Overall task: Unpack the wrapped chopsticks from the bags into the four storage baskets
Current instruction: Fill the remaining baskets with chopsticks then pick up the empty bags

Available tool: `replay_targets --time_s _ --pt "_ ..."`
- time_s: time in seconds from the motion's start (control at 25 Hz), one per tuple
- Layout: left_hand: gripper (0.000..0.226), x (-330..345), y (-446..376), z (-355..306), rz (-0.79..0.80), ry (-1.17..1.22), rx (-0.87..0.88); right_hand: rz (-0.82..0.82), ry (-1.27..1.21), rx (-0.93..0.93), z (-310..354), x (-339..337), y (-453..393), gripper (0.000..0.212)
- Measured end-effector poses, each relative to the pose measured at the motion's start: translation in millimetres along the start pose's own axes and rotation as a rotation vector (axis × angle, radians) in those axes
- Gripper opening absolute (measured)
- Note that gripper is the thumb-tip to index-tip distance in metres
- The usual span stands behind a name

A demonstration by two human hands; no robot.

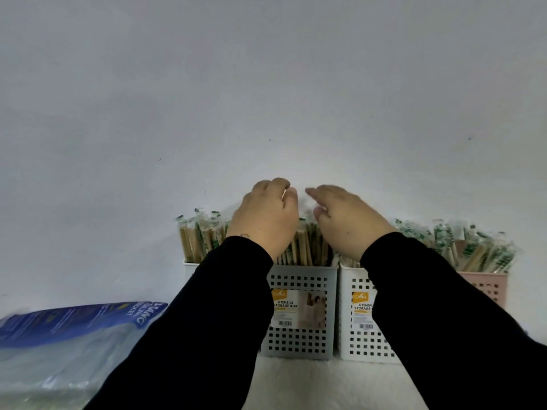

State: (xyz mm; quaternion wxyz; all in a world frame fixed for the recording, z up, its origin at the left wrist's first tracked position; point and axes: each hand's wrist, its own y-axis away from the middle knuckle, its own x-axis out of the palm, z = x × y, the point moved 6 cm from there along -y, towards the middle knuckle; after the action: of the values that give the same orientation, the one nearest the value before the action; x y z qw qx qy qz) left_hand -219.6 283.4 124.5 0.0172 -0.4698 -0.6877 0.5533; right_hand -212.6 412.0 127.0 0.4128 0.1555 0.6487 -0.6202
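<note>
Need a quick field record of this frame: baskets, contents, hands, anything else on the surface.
baskets: four in a row against the wall; leftmost white basket mostly hidden by a sleeve, grey basket, white basket, pink basket
contents: wrapped chopsticks standing upright in all four
left hand: above the chopsticks over the grey basket, fingers curled; grip unclear
right hand: above the chopsticks, fingers extended, nothing visibly held
other: blue-printed plastic bag lying at left
wall: plain white
</note>
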Motion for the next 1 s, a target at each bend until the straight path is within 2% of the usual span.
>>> replay_targets --time_s 0.04,0.08,0.16,0.2,0.24,0.36,0.4,0.44,0.52,0.56,0.64,0.72,0.8,0.84,0.92,1.0 --pt "0.042 2 -1 1 0.017 -0.038 -0.003 -0.012 0.011 0.025 -3 -2 -1 0.047" --pt "0.043 10 1 3 0.111 -0.112 -0.02 0.062 0.043 0.051 -5 2 0 0.048" --pt "0.042 25 8 6 0.32 -0.249 -0.067 0.309 0.138 0.09 -7 23 6 0.048" --pt "0.042 27 10 7 0.351 -0.251 -0.071 0.333 0.129 0.1 -6 25 7 0.047" --pt "0.042 26 9 7 0.348 -0.221 -0.075 0.286 0.086 0.116 -5 19 7 0.045" --pt "0.048 16 9 6 0.284 -0.043 -0.136 -0.042 -0.082 0.099 4 -19 8 0.036" --pt "0.054 14 10 7 0.257 0.031 -0.189 -0.043 -0.163 0.087 7 -23 10 0.038" --pt "0.058 12 10 11 0.235 0.083 -0.244 0.03 -0.2 0.081 12 -21 12 0.047" --pt "0.058 11 10 10 0.254 0.108 -0.277 0.18 -0.041 0.089 17 0 17 0.068" --pt "0.058 8 10 8 0.252 0.109 -0.271 0.164 0.067 0.099 14 8 17 0.071" --pt "0.062 -3 8 4 0.201 0.166 -0.274 0.012 0.228 0.129 6 14 15 0.064" --pt "0.057 -26 7 -1 0.037 0.209 -0.21 -0.088 0.249 0.187 -3 11 15 0.053" --pt "0.043 -55 5 -10 -0.142 0.13 -0.082 -0.141 0.172 0.207 -8 8 12 0.048" --pt "0.039 -66 4 -11 -0.184 0.069 -0.039 -0.18 0.115 0.172 -4 6 11 0.045" --pt "0.04 -83 -2 0 -0.194 -0.023 -0.023 -0.293 -0.018 -0.013 20 -2 15 0.037" --pt "0.05 -90 -5 29 -0.196 0.035 -0.074 -0.267 -0.122 -0.233 51 -2 25 0.028"
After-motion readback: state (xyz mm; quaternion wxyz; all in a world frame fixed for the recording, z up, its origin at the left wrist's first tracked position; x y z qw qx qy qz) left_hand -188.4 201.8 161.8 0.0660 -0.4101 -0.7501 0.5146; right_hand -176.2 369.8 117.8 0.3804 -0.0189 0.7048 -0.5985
